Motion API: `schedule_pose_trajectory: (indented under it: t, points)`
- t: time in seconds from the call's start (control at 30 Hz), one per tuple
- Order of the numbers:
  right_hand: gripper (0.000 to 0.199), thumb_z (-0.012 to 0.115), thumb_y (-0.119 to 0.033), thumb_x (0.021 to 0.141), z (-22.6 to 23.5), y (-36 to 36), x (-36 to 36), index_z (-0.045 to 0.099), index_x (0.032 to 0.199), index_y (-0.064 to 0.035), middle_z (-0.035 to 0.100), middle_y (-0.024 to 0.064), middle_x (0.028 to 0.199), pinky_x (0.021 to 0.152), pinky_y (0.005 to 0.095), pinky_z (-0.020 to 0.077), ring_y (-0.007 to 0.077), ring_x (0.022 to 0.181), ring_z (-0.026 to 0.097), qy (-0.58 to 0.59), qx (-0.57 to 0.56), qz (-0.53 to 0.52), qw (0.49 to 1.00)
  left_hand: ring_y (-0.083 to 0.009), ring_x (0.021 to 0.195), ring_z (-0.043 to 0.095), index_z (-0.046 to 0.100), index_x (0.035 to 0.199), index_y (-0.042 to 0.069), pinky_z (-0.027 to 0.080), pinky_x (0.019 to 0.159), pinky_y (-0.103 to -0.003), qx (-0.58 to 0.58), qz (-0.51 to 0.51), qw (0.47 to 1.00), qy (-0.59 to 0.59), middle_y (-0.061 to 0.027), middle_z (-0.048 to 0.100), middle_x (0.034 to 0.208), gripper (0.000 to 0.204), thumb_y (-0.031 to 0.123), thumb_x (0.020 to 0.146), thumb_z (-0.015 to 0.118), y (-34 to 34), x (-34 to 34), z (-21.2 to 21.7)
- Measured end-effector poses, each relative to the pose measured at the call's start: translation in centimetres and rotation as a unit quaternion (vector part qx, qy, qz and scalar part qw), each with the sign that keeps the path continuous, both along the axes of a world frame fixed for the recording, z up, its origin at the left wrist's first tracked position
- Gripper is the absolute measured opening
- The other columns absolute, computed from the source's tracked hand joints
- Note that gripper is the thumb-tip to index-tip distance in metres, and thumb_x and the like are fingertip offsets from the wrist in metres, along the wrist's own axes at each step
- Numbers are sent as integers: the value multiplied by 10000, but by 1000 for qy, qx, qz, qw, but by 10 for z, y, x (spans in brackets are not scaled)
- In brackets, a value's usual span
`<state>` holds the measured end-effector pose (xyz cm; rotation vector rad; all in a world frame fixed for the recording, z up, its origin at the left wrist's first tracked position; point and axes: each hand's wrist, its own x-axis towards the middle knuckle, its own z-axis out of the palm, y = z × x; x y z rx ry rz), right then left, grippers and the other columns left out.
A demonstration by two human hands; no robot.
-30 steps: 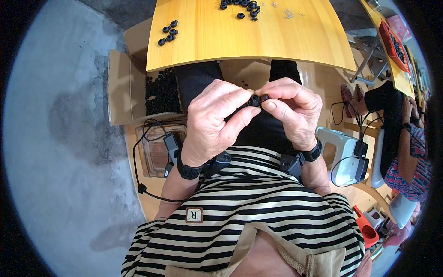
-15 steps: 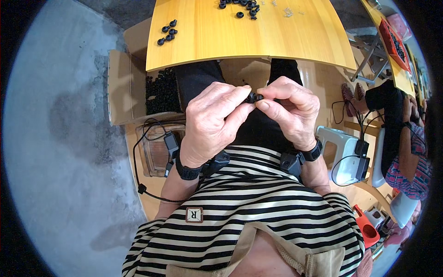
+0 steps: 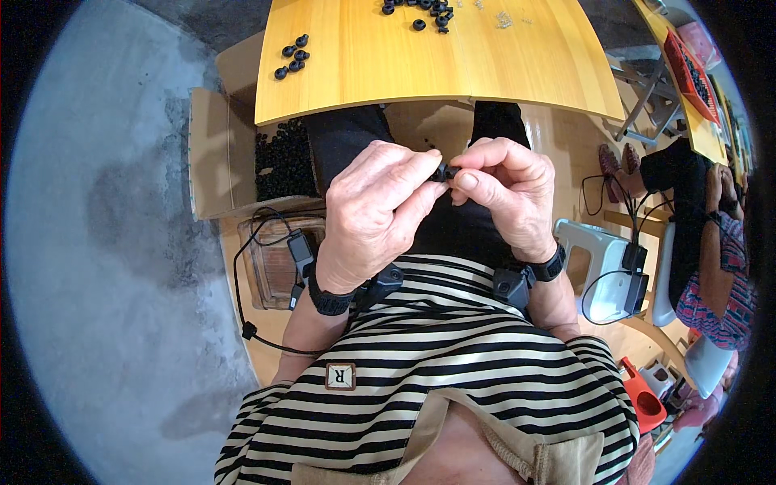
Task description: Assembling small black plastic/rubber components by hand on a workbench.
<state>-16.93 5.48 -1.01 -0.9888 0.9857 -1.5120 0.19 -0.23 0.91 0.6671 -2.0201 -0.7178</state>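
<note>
small black part point(image 3: 444, 171): pinched between both hands' fingertips, held over the lap, just below the table's near edge; mostly covered by fingers, shape hard to make out
left hand point(image 3: 373, 212): at 9 o'clock of the part, fingers curled narrow, thumb and forefinger tips closed on the part
right hand point(image 3: 508, 194): at 3 o'clock of the part, fingers bent in tight, thumb and forefinger closed on the part's other end
wrists: dark band on each, left point(image 3: 329, 301) and right point(image 3: 550, 267)
wooden table point(image 3: 485, 65): at 12 o'clock of the hands, far side cut off by the top edge
loose black pieces: small cluster point(image 3: 292, 59) at 11 o'clock near the table's left edge; second cluster point(image 3: 420, 8) at 12 o'clock, partly cut off at top
cardboard box point(image 3: 212, 153): at 9 o'clock, beside the table's left corner, black pieces inside partly under the tabletop
open room: bare grey floor point(image 3: 105, 242) at 9 o'clock
another person point(image 3: 719, 267): at 3 o'clock, cut off at the rim
</note>
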Motion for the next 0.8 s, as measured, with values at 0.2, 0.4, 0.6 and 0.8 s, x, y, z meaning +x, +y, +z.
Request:
schedule_pose_trajectory:
  t: [0.2, 0.4, 0.6, 0.8]
  points:
    - [106, 722, -26, 836, -1, -1, 0, 683, 931, 2, 667, 36, 796, 627, 206, 512, 72, 692, 611, -10, 0, -1, 1000, -250, 752, 639, 696, 985, -24, 519, 670, -323, -39, 4, 999, 9, -132, 656, 835, 332, -40, 664, 777, 0, -2, -2]
    - [100, 729, -32, 831, -5, -2, 1, 683, 916, -5, 673, 30, 806, 629, 205, 509, 68, 692, 609, -6, -3, 7, 1000, -259, 743, 634, 690, 969, -39, 517, 655, -325, -79, 1, 997, -4, -131, 642, 817, 322, -53, 656, 765, -2, -2, -4]
    - [112, 747, -65, 823, -4, -5, 2, 675, 899, -26, 672, 21, 808, 639, 206, 507, 70, 707, 612, 24, 12, 5, 1000, -258, 738, 633, 684, 975, -43, 516, 649, -324, -93, 6, 996, -7, -132, 640, 816, 318, -50, 666, 760, -4, -3, -6]
    - [194, 757, -136, 814, -23, -15, -7, 652, 934, -26, 655, 30, 795, 622, 224, 499, 90, 670, 599, -137, 55, 112, 983, -241, 777, 631, 693, 983, -29, 511, 681, -317, -29, -30, 999, 23, -116, 643, 847, 316, -26, 676, 765, -3, -3, -7]
